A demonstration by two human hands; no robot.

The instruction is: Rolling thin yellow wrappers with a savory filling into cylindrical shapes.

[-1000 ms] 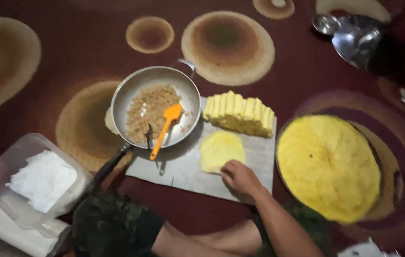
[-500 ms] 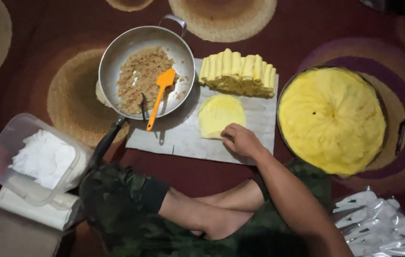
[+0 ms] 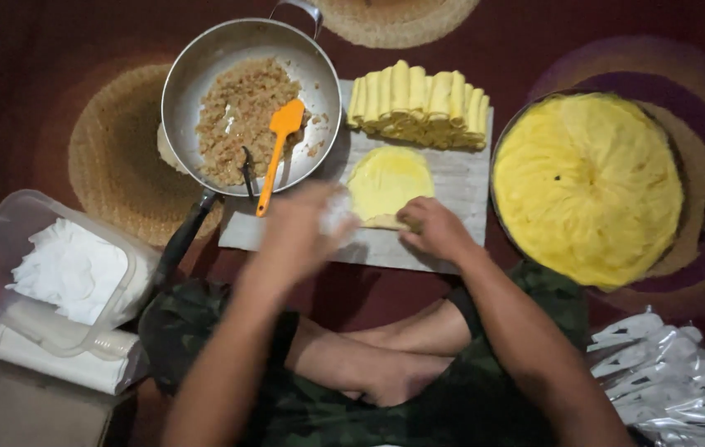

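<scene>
- Fingers of the right hand [image 3: 434, 229] press on the near edge of a round yellow crepe [image 3: 389, 180], lying flat on a pale grey mat [image 3: 460, 186].
- Left hand [image 3: 299, 232] hovers just beside it, blurred; whether it pinches anything cannot be told.
- Beyond the left hand: a round metal pan [image 3: 246, 99] of brown crumbly filling [image 3: 237, 120], an orange spatula [image 3: 276, 149] resting in it.
- Beyond the crepe: a row of rolled yellow crepes [image 3: 419, 98].
- Right of the right hand: a stack of yellow crepes [image 3: 588, 186].
- Left of the left hand: a clear plastic tub of white sheets [image 3: 55, 269].
- Underneath everything: dark red carpet with tan circles [image 3: 55, 74].
</scene>
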